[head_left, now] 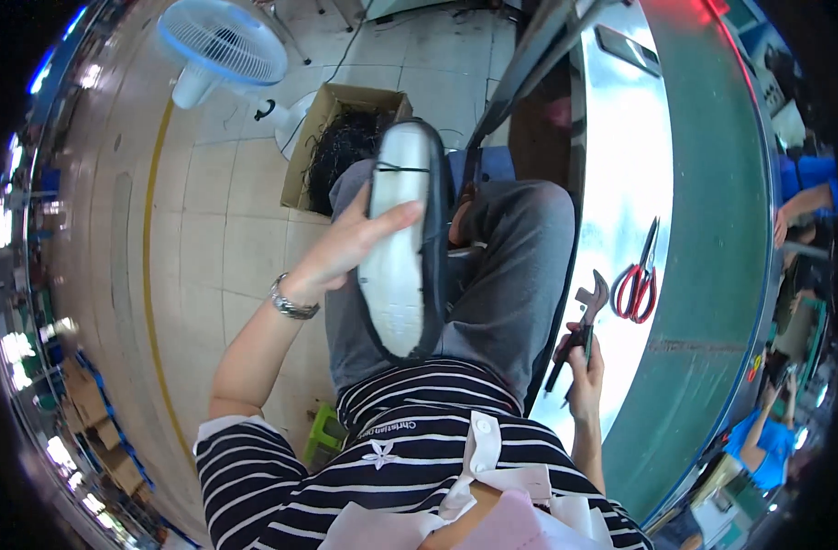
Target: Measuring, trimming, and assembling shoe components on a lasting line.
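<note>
My left hand [373, 234] is wrapped round a shoe upper on a last [402, 284], with the thumb pressed on its pale sole side. Black material edges this white underside, and a thin black band crosses it near the far end. It is held above my lap. At my right side, my right hand [584, 367] grips a pair of lasting pincers [591, 312] by the dark handles, the curved metal jaws pointing away from me over the bench. Scissors with red handles [635, 291] lie on the bench just beyond the pincers.
A bright metal bench [620, 137] runs along my right, with a phone [628, 49] at its far end and a green conveyor belt [712, 229] beyond. On the floor stand a cardboard box of black scraps [295, 174], a white fan [222, 46] and a green stool [322, 435]. Co-workers sit across the belt.
</note>
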The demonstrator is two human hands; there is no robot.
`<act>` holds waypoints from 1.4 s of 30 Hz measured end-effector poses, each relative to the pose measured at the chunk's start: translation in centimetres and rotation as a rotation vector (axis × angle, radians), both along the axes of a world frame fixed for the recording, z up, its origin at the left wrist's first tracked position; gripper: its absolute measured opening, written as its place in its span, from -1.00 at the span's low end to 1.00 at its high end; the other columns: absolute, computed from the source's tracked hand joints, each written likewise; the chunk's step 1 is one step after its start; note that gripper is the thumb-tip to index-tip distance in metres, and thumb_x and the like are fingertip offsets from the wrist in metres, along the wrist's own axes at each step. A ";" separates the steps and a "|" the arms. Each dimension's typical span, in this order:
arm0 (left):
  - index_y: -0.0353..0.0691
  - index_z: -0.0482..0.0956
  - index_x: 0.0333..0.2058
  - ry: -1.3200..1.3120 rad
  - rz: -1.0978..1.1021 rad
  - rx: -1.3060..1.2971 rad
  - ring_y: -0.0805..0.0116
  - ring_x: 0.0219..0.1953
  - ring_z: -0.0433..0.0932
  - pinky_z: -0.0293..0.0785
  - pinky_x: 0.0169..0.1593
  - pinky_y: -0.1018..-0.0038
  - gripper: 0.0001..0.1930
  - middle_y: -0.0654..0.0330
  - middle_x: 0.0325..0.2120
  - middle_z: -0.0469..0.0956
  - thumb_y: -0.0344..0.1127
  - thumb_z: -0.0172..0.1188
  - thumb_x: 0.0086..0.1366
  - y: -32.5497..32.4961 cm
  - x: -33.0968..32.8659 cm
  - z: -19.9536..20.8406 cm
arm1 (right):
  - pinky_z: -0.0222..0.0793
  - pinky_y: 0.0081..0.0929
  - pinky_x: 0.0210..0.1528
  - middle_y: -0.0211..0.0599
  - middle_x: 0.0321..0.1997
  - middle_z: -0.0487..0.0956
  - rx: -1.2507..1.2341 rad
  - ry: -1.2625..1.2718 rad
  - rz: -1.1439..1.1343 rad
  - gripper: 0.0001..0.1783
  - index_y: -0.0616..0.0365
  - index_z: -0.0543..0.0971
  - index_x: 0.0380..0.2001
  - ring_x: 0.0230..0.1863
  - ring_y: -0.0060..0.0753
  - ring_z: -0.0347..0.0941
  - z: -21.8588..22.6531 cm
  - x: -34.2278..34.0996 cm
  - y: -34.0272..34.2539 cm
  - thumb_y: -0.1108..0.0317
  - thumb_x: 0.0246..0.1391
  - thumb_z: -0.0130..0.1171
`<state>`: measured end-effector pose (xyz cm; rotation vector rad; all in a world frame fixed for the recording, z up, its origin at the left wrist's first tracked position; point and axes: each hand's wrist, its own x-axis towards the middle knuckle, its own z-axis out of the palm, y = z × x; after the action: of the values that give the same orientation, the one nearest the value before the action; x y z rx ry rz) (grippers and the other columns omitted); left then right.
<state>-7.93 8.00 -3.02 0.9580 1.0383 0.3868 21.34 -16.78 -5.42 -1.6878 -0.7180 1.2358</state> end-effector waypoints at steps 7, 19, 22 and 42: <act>-0.40 0.01 0.30 0.147 -0.024 0.459 0.13 0.27 0.24 0.14 0.29 0.33 -0.10 -0.13 0.20 0.27 0.05 0.25 0.22 -0.1 0.7 -2.2 | 0.37 -0.50 -0.14 -0.19 -0.24 0.56 -0.063 0.145 0.458 -0.36 0.17 0.01 0.37 -0.27 -0.41 0.50 6.9 -3.5 11.7 0.37 0.29 -0.07; -0.31 0.48 0.03 0.033 0.415 0.529 0.22 -0.09 0.55 0.39 0.03 0.43 -0.65 -0.05 -0.14 0.58 -0.29 0.01 0.33 2.9 4.1 -3.0 | 0.46 -0.48 -0.04 -0.15 -0.07 0.55 -0.444 0.319 0.685 -0.30 0.05 -0.10 0.41 -0.09 -0.35 0.54 10.7 -7.0 25.9 0.33 0.32 -0.05; -0.32 0.51 0.00 0.040 0.415 0.518 0.23 -0.10 0.55 0.39 0.00 0.44 -0.67 -0.03 -0.16 0.59 -0.31 0.02 0.32 3.2 4.0 -3.1 | 0.42 -0.48 -0.15 -0.34 -0.28 0.48 -0.425 0.121 0.830 -0.38 0.10 -0.02 0.37 -0.26 -0.52 0.48 11.5 -7.2 26.6 0.30 0.34 -0.09; -0.37 0.58 -0.04 -0.300 0.505 0.291 0.66 -0.30 0.48 0.38 -0.20 0.67 -0.71 0.29 -0.34 0.62 -0.39 0.12 0.30 3.9 3.7 -2.8 | 0.29 -0.25 -0.55 -0.03 -0.65 0.47 -0.167 -0.637 1.137 -0.43 0.20 0.10 0.30 -0.62 -0.14 0.47 11.2 -6.2 25.5 0.44 0.27 -0.05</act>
<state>-4.18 11.93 -5.80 0.8500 0.9533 1.0911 15.15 8.70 5.82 -1.8459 -2.2174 1.4674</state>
